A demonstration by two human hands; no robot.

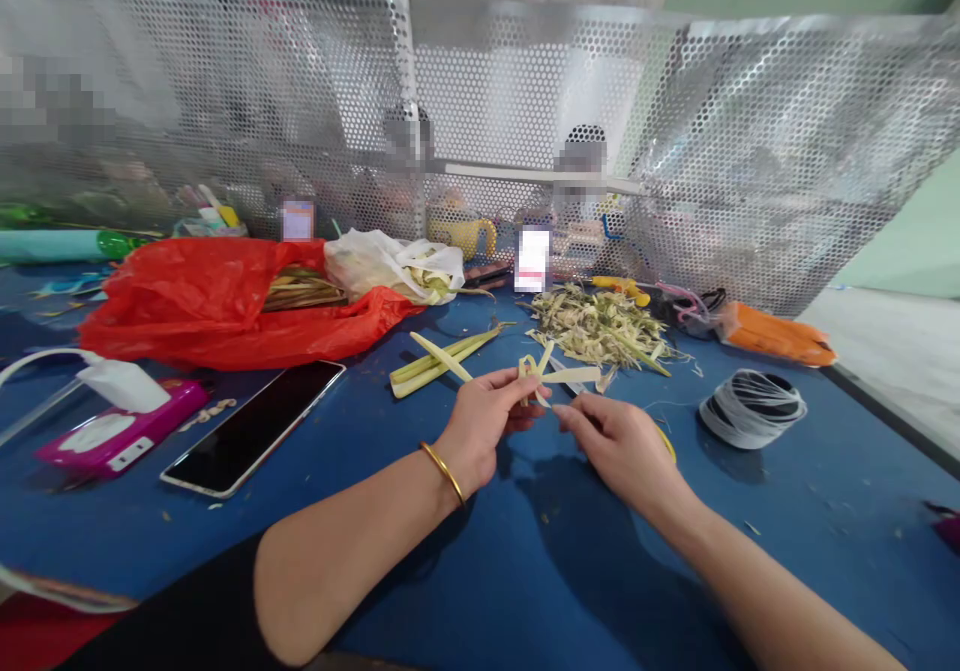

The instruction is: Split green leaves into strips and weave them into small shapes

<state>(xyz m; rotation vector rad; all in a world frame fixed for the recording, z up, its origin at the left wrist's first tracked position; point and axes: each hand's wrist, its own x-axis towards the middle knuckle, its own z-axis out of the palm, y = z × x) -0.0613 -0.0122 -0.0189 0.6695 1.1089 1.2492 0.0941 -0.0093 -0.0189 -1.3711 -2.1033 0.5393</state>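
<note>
My left hand (486,419) and my right hand (615,443) meet over the blue table (525,571). Both pinch a folded pale palm-leaf strip (546,373) held just above the tabletop. The left fingers grip its left loop, the right fingertips hold its lower end. A gold bangle (442,471) circles my left wrist. Something yellow shows under my right hand, mostly hidden. A few loose leaf strips (439,356) lie just beyond my left hand.
A heap of leaf trimmings (600,329) lies behind the hands. A red plastic bag (217,301) with leaves sits at left, a phone (253,426) and pink case (112,436) nearer. A coil of thread (752,408) lies at right. A perforated metal screen (525,101) walls the back.
</note>
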